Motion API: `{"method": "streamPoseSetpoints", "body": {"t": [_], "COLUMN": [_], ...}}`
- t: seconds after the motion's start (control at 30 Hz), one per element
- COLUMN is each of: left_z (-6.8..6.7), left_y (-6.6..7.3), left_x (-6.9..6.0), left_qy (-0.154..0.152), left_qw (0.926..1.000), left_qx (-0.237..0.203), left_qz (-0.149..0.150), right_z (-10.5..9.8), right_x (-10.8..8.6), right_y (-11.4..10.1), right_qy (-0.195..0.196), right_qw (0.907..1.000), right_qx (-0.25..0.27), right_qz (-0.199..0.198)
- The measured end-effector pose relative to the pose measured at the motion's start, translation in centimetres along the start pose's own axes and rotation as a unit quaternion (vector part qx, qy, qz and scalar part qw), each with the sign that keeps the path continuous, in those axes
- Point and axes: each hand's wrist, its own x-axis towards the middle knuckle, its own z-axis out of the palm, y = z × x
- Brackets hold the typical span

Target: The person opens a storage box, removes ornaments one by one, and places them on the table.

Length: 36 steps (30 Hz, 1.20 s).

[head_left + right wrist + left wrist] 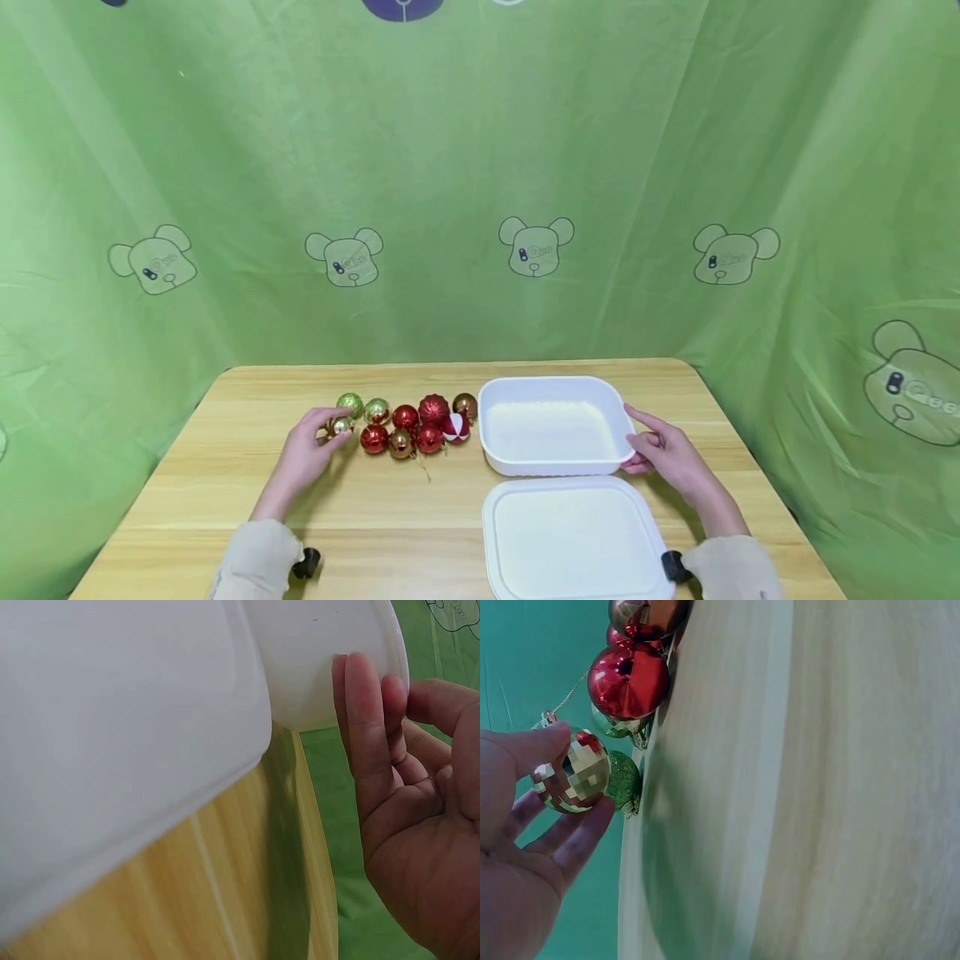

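Note:
My left hand point(307, 454) pinches a shiny gold faceted Christmas ball point(576, 774) between thumb and fingers, at the left end of a cluster of ornaments. Right behind it lies a glittery green ball point(349, 404), and a pale green-gold ball point(377, 411) is to its right. My right hand point(671, 454) holds the right side of a white plastic box point(555, 465), with the thumb near its rim and the fingers against the outer wall point(307, 682). The box stands open on the table, its inside bare.
Red and brown balls, such as a shiny red ball point(374, 438) and a ridged red ball point(433, 409), lie between my left hand and the box. The white lid point(573, 537) lies flat in front of the box. A green curtain point(450, 167) hangs behind the wooden table point(390, 533).

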Motion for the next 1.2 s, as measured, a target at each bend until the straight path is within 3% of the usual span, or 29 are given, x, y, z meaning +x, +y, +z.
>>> {"method": "streamPoseSetpoints", "body": {"t": [0.77,1.2], "left_z": [0.26,0.46], "left_y": [-0.62,-0.96], "left_x": [-0.37,-0.55], "left_qy": [-0.004,-0.007], "left_qw": [0.9990,0.9989], "left_qx": [0.043,0.044], "left_qz": [-0.008,-0.013], "right_z": [0.02,0.05], "right_x": [0.15,0.01], "right_y": [0.23,-0.01], "right_qy": [-0.002,0.000], "right_qw": [1.0000,1.0000], "right_qx": [0.005,0.005], "right_qz": [0.000,0.002]}}
